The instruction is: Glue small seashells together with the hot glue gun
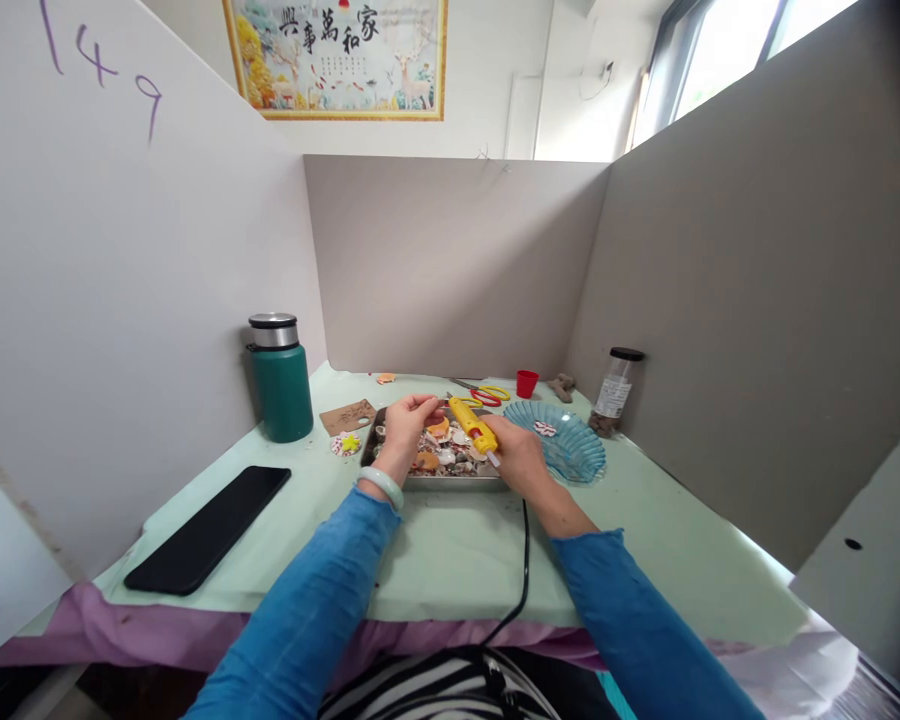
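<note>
A table point(435, 545) under a pale green cover sits inside grey partition walls. On its left side lies a black phone point(208, 527), screen dark. Behind the phone a green thermos flask point(280, 380) stands upright with its steel lid on.

At the middle is a shallow metal tray point(450, 482) filled with mixed seashells point(450, 455) in white, orange and brown. Just right of the tray is a blue glass scallop-shaped dish point(574, 450) with one small red-and-white piece point(545, 428) in it. Further right, by the wall, a clear jar point(616, 390) with a black lid has dark bits at its bottom.

Both hands are over the tray. The right hand point(519, 457) is clenched around a yellow hot glue gun point(471, 423), nozzle pointing left, and its black cord point(525, 560) runs off the table's near edge. The left hand point(407, 422) has its fingertips pinched together just beside the nozzle, and what they pinch is too small to tell.

Behind the tray lie yellow-handled scissors point(487, 393) and a small red cup point(527, 383).
</note>
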Demonstrator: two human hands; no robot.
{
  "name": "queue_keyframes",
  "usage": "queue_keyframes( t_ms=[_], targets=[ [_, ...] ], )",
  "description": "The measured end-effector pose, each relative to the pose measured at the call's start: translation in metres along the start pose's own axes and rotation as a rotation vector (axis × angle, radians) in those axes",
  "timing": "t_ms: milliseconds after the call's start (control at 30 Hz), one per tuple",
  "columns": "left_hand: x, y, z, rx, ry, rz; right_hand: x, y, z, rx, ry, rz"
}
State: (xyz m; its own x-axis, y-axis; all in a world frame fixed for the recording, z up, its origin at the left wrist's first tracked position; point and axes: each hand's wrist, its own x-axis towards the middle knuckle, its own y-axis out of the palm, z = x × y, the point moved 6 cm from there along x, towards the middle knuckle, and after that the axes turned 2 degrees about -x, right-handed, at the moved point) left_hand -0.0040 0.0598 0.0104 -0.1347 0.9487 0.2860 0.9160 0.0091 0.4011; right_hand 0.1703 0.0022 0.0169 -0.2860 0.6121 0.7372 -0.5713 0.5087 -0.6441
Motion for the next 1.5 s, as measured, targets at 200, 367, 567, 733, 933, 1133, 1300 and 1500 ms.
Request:
queue_keyframes(
  t_ms=[200, 367, 567, 733, 933, 1133, 1300, 1500],
  targets=[
    [0.0009, 0.0005, 0.0019, -0.016, -0.019, 0.003, -0.0009, 0.0041, 0.003, 0.013, -0.035, 0.046],
    [0.0006, 0.0002, 0.0012, -0.007, -0.014, -0.003, -0.0002, 0.0022, 0.003, 0.018, -0.029, 0.035],
    [-0.0005, 0.0006, 0.0001, 0.001, -0.012, -0.003, 0.0005, -0.0002, 0.0, -0.004, 0.021, 0.012],
    [0.0003, 0.0012, 0.0015, -0.004, -0.029, 0.003, -0.0006, 0.0033, 0.0033, 0.02, -0.021, 0.041],
    [0.0008, 0.0017, 0.0016, -0.002, -0.026, 0.005, -0.0004, 0.0036, 0.0046, 0.021, -0.039, 0.036],
    [0.0003, 0.0016, 0.0003, 0.006, 0.0, 0.009, 0.0008, 0.0007, 0.0001, -0.002, 0.018, 0.015],
    [0.0006, 0.0016, 0.0005, 0.016, 0.01, 0.015, 0.0007, 0.0009, -0.0019, -0.019, 0.025, -0.004],
    [0.0012, 0.0014, 0.0004, -0.006, 0.013, 0.015, 0.0, 0.0027, 0.0035, 0.01, -0.024, 0.026]
  ],
)
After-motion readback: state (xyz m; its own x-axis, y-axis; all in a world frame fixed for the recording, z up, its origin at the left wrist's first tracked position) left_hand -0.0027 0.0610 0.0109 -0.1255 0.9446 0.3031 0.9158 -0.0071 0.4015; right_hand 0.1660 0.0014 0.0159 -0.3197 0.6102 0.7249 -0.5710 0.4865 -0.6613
